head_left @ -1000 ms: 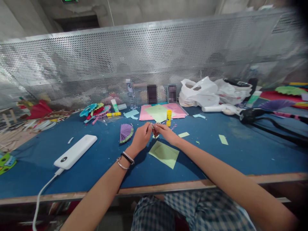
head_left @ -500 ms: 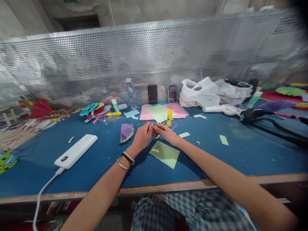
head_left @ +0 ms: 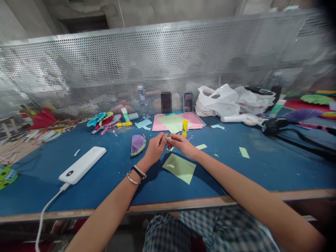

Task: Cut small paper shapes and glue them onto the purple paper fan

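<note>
My left hand (head_left: 156,143) and my right hand (head_left: 181,143) meet above the middle of the blue table, fingertips pinched together. Between them shows a sliver of a small piece of pale green paper (head_left: 168,138), mostly hidden by the fingers. Just below my hands a light green paper square (head_left: 180,168) lies flat, with a small scrap on it. To the left of my left hand is a folded purple paper fan (head_left: 138,145) with a green edge. A yellow glue stick (head_left: 184,128) stands upright just beyond my right hand.
A white power bank (head_left: 83,165) with a cable lies at left. Pink and green paper sheets (head_left: 157,123), a water bottle (head_left: 143,103) and white plastic bags (head_left: 216,101) line the back, before a perforated metal panel (head_left: 110,63). Black straps (head_left: 296,138) lie at right.
Both hands stay in nearly the same place; the fingers have shifted slightly, and a little more of the pale piece shows between them. Nothing else on the table has visibly moved.
</note>
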`<control>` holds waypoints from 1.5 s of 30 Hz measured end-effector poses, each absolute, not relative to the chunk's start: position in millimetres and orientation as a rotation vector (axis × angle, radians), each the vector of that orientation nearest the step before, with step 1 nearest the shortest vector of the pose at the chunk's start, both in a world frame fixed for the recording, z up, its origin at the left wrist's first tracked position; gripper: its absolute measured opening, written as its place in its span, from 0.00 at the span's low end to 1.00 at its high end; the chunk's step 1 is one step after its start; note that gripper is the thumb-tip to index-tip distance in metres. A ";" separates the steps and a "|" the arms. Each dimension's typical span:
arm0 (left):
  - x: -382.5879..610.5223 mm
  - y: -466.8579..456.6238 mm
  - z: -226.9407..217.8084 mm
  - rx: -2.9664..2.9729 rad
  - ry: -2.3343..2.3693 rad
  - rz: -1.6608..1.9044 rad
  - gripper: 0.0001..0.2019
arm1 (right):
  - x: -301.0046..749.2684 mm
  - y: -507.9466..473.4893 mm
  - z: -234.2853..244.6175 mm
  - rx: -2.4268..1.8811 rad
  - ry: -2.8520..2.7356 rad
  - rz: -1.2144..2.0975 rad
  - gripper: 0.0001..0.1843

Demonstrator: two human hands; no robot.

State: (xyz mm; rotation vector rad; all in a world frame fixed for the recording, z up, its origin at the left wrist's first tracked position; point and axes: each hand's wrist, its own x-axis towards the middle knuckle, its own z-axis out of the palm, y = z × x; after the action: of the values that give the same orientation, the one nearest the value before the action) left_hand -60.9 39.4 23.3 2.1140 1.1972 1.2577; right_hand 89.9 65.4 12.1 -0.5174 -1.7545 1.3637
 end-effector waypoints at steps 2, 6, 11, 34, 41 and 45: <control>-61.2 39.6 23.6 2.096 1.188 1.248 0.15 | 90.9 65.4 12.8 -0.511 -1.756 1.365 0.14; -62.3 41.8 24.2 2.035 1.136 1.248 0.16 | 90.8 64.7 13.5 -0.512 -1.765 1.355 0.15; -64.4 45.6 25.2 1.724 0.963 1.209 0.17 | 85.1 63.6 12.4 -0.473 -1.623 1.421 0.14; -62.7 36.6 36.3 1.419 0.755 0.963 0.15 | 92.5 66.8 16.9 -0.535 -1.653 0.945 0.04; -63.7 46.6 26.1 1.365 0.893 0.996 0.19 | 99.6 68.4 16.5 -0.743 -1.719 0.334 0.07; -65.5 46.3 26.1 1.392 0.889 0.975 0.21 | 101.3 72.4 14.3 -0.758 -1.778 0.168 0.09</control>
State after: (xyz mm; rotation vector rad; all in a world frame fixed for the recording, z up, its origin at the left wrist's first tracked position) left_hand -65.5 46.3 26.1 1.3915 0.8885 0.9745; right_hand 101.3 72.4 14.3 -0.7584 -1.7776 0.1682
